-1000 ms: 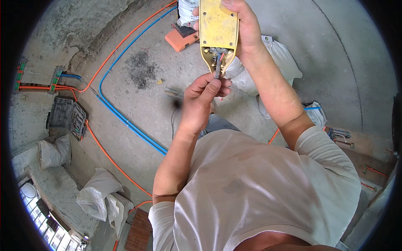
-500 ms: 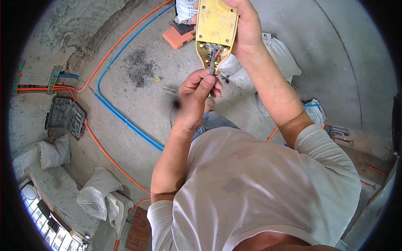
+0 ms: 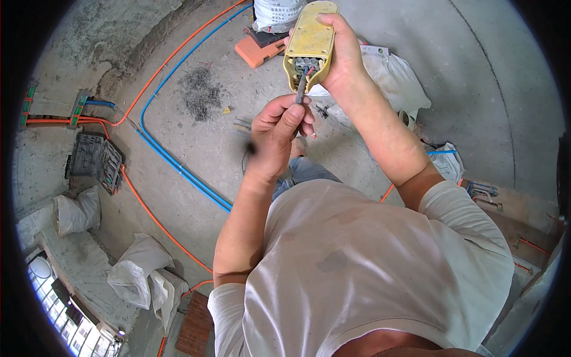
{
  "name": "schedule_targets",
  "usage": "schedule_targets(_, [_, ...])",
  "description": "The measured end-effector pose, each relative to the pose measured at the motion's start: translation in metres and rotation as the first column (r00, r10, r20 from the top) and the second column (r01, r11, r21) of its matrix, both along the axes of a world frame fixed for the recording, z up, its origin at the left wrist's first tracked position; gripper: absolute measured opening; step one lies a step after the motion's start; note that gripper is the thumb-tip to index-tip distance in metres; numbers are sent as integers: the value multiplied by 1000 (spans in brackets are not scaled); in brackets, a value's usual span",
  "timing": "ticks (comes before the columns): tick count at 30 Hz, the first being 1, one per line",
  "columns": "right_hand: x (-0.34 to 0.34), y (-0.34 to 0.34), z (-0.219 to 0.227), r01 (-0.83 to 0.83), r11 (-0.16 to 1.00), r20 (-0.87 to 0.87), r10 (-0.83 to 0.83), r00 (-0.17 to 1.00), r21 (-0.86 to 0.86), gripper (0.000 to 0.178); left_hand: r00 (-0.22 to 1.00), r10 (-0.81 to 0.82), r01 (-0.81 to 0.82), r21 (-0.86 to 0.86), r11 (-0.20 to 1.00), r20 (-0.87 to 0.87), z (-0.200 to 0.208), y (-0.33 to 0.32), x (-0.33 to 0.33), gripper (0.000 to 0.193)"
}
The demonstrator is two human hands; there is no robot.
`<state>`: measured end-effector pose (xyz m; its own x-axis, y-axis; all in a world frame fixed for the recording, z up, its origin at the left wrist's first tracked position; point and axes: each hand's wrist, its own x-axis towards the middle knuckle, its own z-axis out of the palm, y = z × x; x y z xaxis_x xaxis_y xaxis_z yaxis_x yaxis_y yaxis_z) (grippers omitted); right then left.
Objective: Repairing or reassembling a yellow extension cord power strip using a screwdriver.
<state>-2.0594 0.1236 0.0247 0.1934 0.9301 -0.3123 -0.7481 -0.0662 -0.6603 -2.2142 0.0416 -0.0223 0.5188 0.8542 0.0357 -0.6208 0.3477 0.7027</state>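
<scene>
My right hand (image 3: 346, 62) grips a yellow extension socket body (image 3: 311, 34) from its right side, thumb on the flat scuffed face. The socket's near end is uncovered. Inside it sits a grey terminal block (image 3: 307, 61), with blue and red wires running into it. A grey cable (image 3: 301, 89) comes out of that end toward me, pinched between the thumb and fingers of my left hand (image 3: 276, 134). The fingers behind the socket are mostly hidden.
Orange and blue conduits (image 3: 178, 166) curve across the concrete floor on the left. An open tool case (image 3: 98, 157) and white sacks (image 3: 140, 265) lie there too. Beyond my hands are an orange case (image 3: 259, 52) and a pile of dark debris (image 3: 201, 92). Another white sack (image 3: 395, 83) is at right.
The socket has tilted and come lower in view, so its far end now shows and the terminals face me more. Both hands keep their grips.
</scene>
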Motion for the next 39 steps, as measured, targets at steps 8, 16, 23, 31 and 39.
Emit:
schedule_targets(8, [16,-11,12,-128,973,116,106,988,195,45,964,-28,2,-98,995,-266,-1,-2,-9,17])
schedule_targets(16, [0,-28,38,-223,904,371,78,925,365,48,918,-6,3,-8,1000,-397,7,-3,-15,17])
schedule_targets(23, [-14,-40,50,-274,870,515,26,857,411,50,902,-14,-15,-62,998,-431,8,-5,-17,17])
schedule_targets(31, [-17,-41,50,-260,875,526,7,851,408,50,925,-22,-33,-140,990,-378,9,-6,-16,15])
schedule_targets(39, [-8,-35,34,-194,912,446,14,895,360,46,938,-56,0,-162,987,-342,3,-6,-15,16])
